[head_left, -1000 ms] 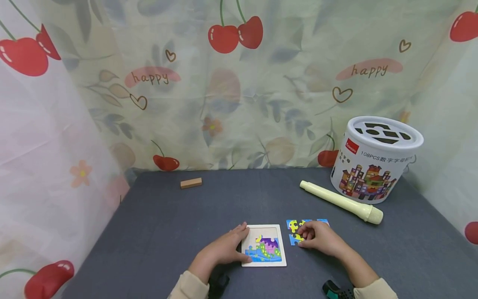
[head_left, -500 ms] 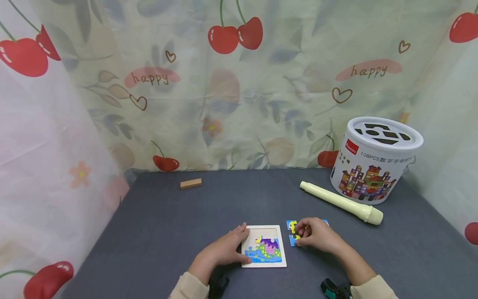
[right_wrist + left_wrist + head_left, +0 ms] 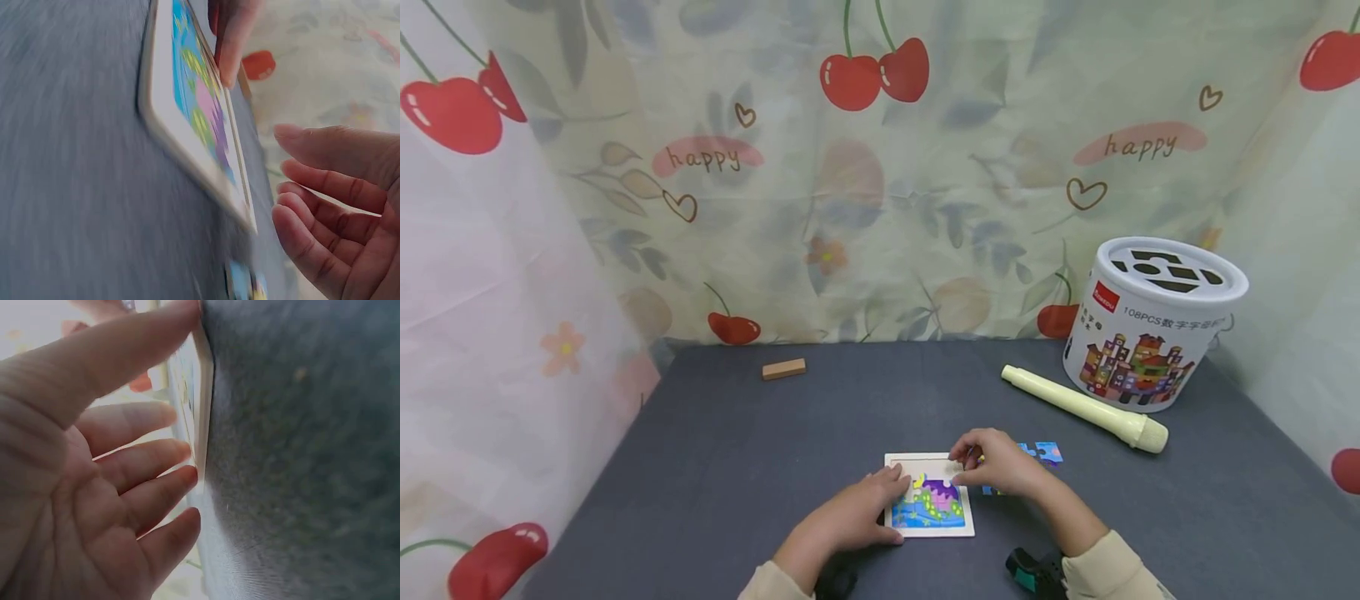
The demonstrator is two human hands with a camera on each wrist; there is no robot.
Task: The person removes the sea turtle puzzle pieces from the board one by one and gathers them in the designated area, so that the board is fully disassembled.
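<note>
A jigsaw puzzle board (image 3: 928, 532) with a pale wooden rim lies on the dark table, its lower part filled with a blue, purple and green picture. My left hand (image 3: 859, 512) rests at the board's left side, fingers fairly straight over the rim and thumb tip by the near-left corner. Over the board's right edge hovers my right hand (image 3: 1000, 467), fingers bent. In the right wrist view its thumb (image 3: 337, 147) stands apart from the fingers and nothing shows between them. Loose puzzle pieces (image 3: 1047, 452) lie right of the board, partly hidden by the right hand.
A cream toy microphone (image 3: 1086, 408) lies slantwise at the right. Behind it stands a white bucket (image 3: 1138, 333) with a lid with shaped holes. A small wooden block (image 3: 783, 369) lies near the back edge. A printed curtain (image 3: 880, 208) hangs behind the table.
My right hand has moved left from the loose pieces to the board's right edge. My left hand has shifted slightly, its fingers now reaching a little further over the board and the thumb lower.
</note>
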